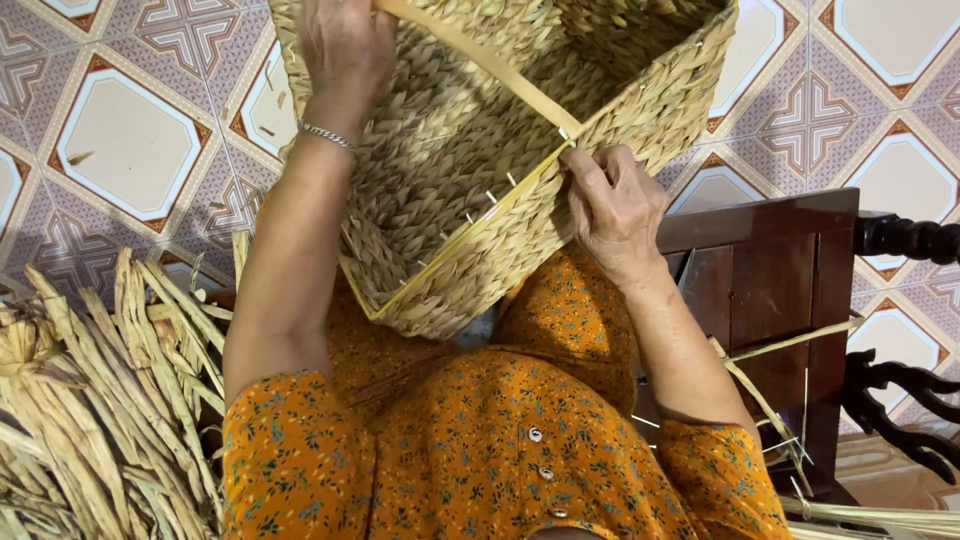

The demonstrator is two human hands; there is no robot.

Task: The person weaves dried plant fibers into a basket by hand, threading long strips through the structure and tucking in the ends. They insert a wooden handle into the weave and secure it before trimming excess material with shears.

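Note:
A large woven straw basket rests tilted on my lap, its open mouth facing me. A flat yellow strip runs along its rim and bends at the near corner. My left hand grips the basket's far left rim; a silver bracelet sits on that wrist. My right hand holds the basket's right edge, thumb pressed on the strip at the corner. I wear an orange flowered dress.
A pile of dried straw stalks lies at the lower left. A dark wooden chair stands at the right, with loose straw strands beside it. The floor is patterned tile.

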